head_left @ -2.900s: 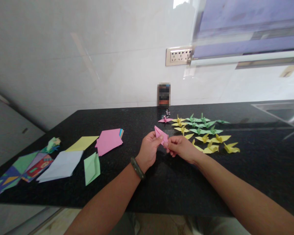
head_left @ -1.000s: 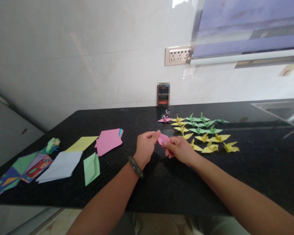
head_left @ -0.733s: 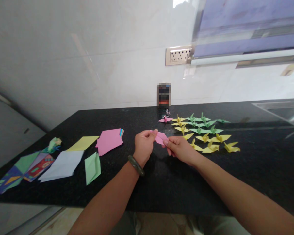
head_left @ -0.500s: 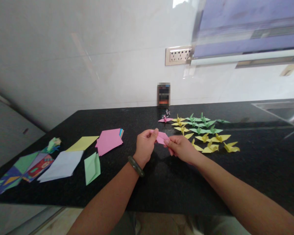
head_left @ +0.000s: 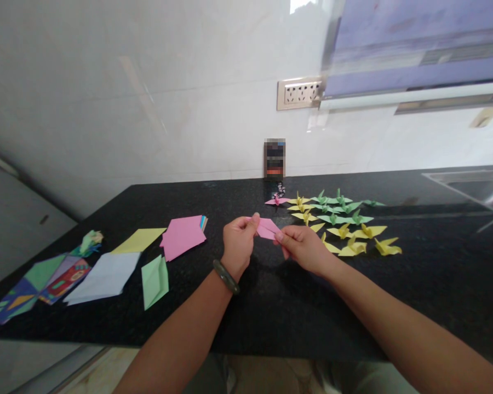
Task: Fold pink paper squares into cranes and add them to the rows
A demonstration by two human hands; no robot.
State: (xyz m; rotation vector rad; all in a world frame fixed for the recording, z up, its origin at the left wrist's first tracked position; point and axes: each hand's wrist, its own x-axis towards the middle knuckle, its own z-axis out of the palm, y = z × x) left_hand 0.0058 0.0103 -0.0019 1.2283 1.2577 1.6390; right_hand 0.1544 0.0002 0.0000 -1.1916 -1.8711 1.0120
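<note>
Between my hands is a small folded piece of pink origami paper (head_left: 267, 227), held up over the dark counter. My left hand (head_left: 239, 241) pinches its left end, thumb on top; a dark bangle circles that wrist. The right end is gripped by my right hand (head_left: 301, 245), with the thumb along the near edge. A crease line shows on the pink surface. Just beyond my right hand stand several yellow paper cranes (head_left: 353, 246) and green paper cranes (head_left: 333, 218). One pink paper crane (head_left: 276, 201) sits at the back of the group.
To the left lie a stack of pink paper (head_left: 183, 238), a folded green paper (head_left: 154, 282), a yellow sheet (head_left: 139, 241), white sheets (head_left: 104, 276) and a colourful packet (head_left: 39, 284). A phone-like device (head_left: 275, 160) leans on the wall below a socket panel (head_left: 299, 93).
My left hand has shifted slightly left, and more of the pink paper shows between my hands. My right hand has barely moved. Things on the counter stay where they were.
</note>
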